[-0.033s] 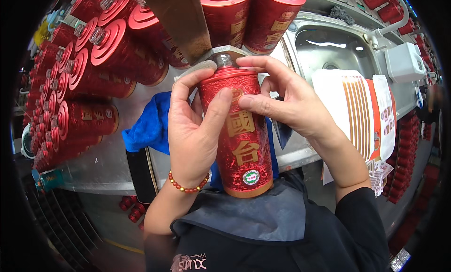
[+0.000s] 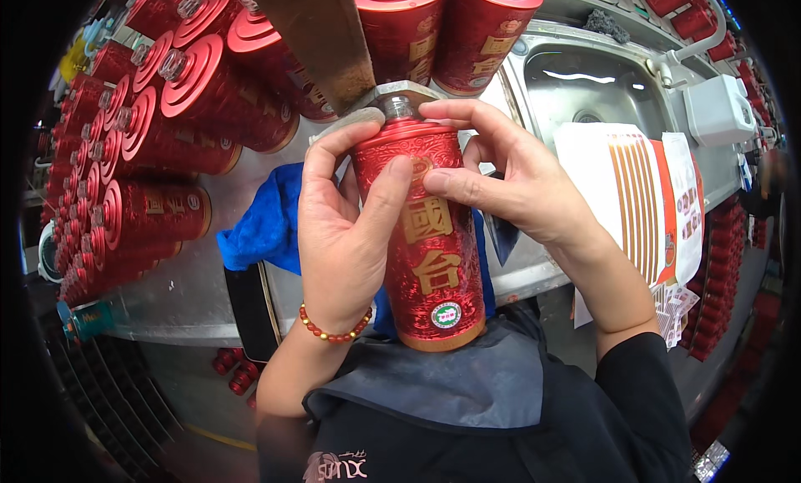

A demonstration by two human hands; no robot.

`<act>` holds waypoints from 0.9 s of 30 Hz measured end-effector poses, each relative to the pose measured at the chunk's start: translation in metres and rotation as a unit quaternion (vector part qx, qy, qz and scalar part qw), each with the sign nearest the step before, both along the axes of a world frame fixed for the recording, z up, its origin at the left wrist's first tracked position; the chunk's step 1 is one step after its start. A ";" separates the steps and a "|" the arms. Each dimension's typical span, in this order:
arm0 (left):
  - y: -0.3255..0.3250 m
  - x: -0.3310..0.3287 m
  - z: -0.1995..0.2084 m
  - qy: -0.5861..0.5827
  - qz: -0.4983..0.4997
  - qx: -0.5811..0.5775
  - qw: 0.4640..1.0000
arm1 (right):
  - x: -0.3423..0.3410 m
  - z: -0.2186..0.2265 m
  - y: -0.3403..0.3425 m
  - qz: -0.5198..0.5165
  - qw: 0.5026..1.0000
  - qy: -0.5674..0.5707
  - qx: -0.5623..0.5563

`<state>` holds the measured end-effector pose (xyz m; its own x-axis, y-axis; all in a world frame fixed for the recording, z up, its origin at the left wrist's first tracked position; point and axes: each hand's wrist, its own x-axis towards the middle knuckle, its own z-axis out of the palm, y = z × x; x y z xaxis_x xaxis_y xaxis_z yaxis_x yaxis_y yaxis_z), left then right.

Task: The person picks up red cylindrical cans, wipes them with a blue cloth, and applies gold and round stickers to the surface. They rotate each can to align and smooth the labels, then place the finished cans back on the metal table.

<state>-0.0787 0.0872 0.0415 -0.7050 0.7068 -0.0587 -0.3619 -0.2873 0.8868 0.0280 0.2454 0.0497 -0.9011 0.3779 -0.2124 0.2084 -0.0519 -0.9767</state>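
Note:
Between my hands lies a red bottle (image 2: 434, 241) with gold characters, a round green-and-white sticker and a gold base. Its clear glass neck points away from me, and the base is against my dark apron (image 2: 450, 383). My left hand (image 2: 346, 208) grips the shoulder from the left, thumb on the front face, fingers round the side. From the right, my right hand (image 2: 517, 170) holds it too, thumb on the front and index finger by the neck. A blue cloth (image 2: 271, 220) lies under the bottle. Just beyond the neck is a metal bracket (image 2: 405, 91).
Many similar red bottles (image 2: 188, 124) crowd the left side, with two (image 2: 488, 37) beyond the bracket. A phone (image 2: 253, 312) lies at the table's near edge. To the right are a steel sink (image 2: 588, 66), sheets of gold strips (image 2: 596, 183) and a white jug (image 2: 717, 112).

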 end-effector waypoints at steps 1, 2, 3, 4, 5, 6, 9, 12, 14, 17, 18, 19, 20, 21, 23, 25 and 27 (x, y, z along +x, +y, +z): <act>0.000 0.000 -0.001 0.001 0.002 0.000 1.000 | 0.000 -0.002 0.000 0.001 1.000 0.005 -0.001; 0.001 0.000 -0.001 0.001 0.003 0.001 1.000 | 0.000 -0.003 0.001 0.003 1.000 0.010 -0.002; 0.001 -0.001 -0.002 0.002 0.005 0.002 1.000 | 0.000 -0.002 0.001 0.003 1.000 0.004 0.001; 0.001 -0.001 -0.002 -0.009 0.002 0.006 1.000 | -0.001 -0.001 0.002 0.004 1.000 -0.001 0.003; 0.000 -0.001 -0.002 -0.020 -0.001 0.010 1.000 | -0.001 0.000 0.003 0.005 1.000 -0.007 0.005; 0.000 -0.001 -0.001 -0.031 -0.004 0.014 0.999 | -0.002 -0.001 0.004 0.002 1.000 0.003 0.004; 0.002 0.000 -0.002 -0.003 -0.002 -0.003 1.000 | -0.004 -0.004 0.005 0.000 1.000 0.017 0.008; 0.002 0.000 -0.004 -0.010 -0.002 0.006 1.000 | -0.005 -0.001 0.005 0.005 1.000 0.006 0.017; 0.003 0.000 -0.004 -0.006 0.001 0.003 1.000 | -0.005 0.000 0.004 0.002 1.000 0.003 0.005; 0.003 0.000 -0.006 -0.012 0.004 0.010 1.000 | -0.005 -0.001 0.004 0.005 1.000 0.001 0.006; 0.002 -0.001 -0.007 -0.017 0.005 0.014 1.000 | -0.005 0.000 0.005 0.004 1.000 -0.003 -0.004; 0.001 -0.001 -0.008 -0.016 0.004 0.015 1.000 | -0.005 0.002 0.005 0.004 1.000 -0.006 -0.015; 0.001 -0.001 -0.008 -0.016 0.002 0.016 1.000 | -0.005 0.003 0.005 0.004 1.000 -0.009 -0.025; 0.000 -0.001 -0.008 -0.016 0.001 0.017 1.000 | -0.005 0.002 0.005 0.002 1.000 -0.003 -0.013; 0.002 0.001 -0.008 0.021 0.009 -0.001 1.000 | -0.006 -0.003 0.003 -0.002 1.000 0.008 0.013; 0.002 0.001 -0.009 0.042 0.013 -0.009 0.999 | -0.006 -0.003 0.002 0.002 1.000 0.003 0.027; 0.001 -0.001 -0.011 0.045 0.012 -0.007 0.999 | -0.005 -0.004 0.003 -0.004 1.000 -0.002 0.020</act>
